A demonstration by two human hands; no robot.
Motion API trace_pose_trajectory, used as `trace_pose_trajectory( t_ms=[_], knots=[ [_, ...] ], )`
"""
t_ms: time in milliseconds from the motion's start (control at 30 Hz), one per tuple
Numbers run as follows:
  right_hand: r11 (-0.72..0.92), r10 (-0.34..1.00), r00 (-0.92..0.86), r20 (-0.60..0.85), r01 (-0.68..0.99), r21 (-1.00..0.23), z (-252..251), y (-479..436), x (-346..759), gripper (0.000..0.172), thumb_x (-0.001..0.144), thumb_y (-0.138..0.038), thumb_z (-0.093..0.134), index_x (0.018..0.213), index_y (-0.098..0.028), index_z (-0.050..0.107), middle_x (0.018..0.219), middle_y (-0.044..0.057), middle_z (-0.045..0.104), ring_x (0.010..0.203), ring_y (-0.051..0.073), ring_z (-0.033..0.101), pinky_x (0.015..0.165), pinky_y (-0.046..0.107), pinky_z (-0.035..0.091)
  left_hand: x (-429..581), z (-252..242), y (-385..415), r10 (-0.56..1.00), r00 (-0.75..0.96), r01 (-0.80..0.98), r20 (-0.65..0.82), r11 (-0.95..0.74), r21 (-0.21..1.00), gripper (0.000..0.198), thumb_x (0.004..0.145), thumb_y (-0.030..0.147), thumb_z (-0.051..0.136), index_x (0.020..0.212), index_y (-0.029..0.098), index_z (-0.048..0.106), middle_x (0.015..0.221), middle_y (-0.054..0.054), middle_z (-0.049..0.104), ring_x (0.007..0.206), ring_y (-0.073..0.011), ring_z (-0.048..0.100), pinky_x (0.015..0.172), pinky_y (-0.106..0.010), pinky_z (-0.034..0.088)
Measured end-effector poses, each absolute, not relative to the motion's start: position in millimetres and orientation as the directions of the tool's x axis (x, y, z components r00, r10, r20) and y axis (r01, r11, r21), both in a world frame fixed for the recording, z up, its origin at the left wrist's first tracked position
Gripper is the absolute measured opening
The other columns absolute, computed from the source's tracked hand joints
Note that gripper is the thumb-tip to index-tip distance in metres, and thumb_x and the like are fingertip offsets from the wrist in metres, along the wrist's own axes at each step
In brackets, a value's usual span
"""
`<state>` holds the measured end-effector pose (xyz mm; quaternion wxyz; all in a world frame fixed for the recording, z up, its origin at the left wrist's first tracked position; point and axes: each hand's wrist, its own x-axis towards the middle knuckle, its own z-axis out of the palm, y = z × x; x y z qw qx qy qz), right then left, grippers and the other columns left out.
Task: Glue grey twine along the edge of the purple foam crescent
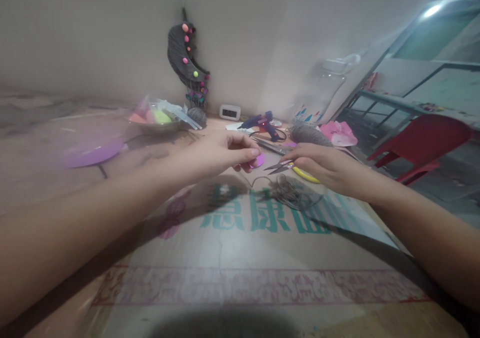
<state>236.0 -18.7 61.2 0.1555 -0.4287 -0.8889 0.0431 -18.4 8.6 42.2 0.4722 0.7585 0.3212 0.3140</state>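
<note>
My left hand (228, 150) reaches forward with fingers curled, pinching a small pink round piece (258, 160) just above the table. My right hand (318, 163) is closed on small thread snips (279, 167) with yellow handles, blades pointing left toward the pink piece. A loose tangle of grey yarn (287, 192) lies on the printed sheet (240, 248) just below both hands.
At the back stand a bowl of colourful bits (155, 120), a blue glue gun (260, 123), a small clock (229, 112), a grey yarn ball (309, 134) and pink material (339, 133). A purple disc (93, 153) lies left. A red chair (423, 143) stands right.
</note>
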Motion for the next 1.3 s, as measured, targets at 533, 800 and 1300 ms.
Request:
trace_pose_trajectory(
  t_ms=[533,800,1300],
  knots=[
    [0.652,0.758,-0.610,0.231,0.716,-0.248,40,-13,222,0.032,0.094,-0.035,0.039,0.103,-0.019,0.066,0.099,0.007,0.068,0.092,0.020,0.060,0.082,0.032,0.045,-16,42,7,0.777,0.610,0.219,0.152,-0.350,0.911,0.024,0.080,0.040,0.061,0.081,0.016,0.064,0.079,-0.003,0.067,0.073,-0.0144,0.062,0.065,-0.027,0.046],
    [0.662,0.743,-0.599,0.299,0.721,-0.203,30,-15,217,0.032,0.094,-0.036,0.042,0.095,-0.019,0.069,0.088,0.007,0.066,0.084,0.019,0.059,0.074,0.031,0.043,-16,40,9,0.776,0.612,0.219,0.153,-0.352,0.910,0.023,0.080,0.039,0.061,0.076,0.017,0.063,0.077,-0.004,0.067,0.072,-0.0148,0.061,0.063,-0.027,0.046],
    [0.630,0.776,-0.563,0.284,0.720,-0.293,36,-17,224,0.036,0.095,-0.039,0.038,0.092,-0.018,0.067,0.089,0.006,0.069,0.083,0.019,0.061,0.075,0.029,0.044,-18,41,8,0.794,0.591,0.201,0.146,-0.320,0.926,0.016,0.080,0.034,0.060,0.077,0.018,0.062,0.068,0.000,0.061,0.066,-0.0125,0.058,0.066,-0.026,0.046]
  ],
)
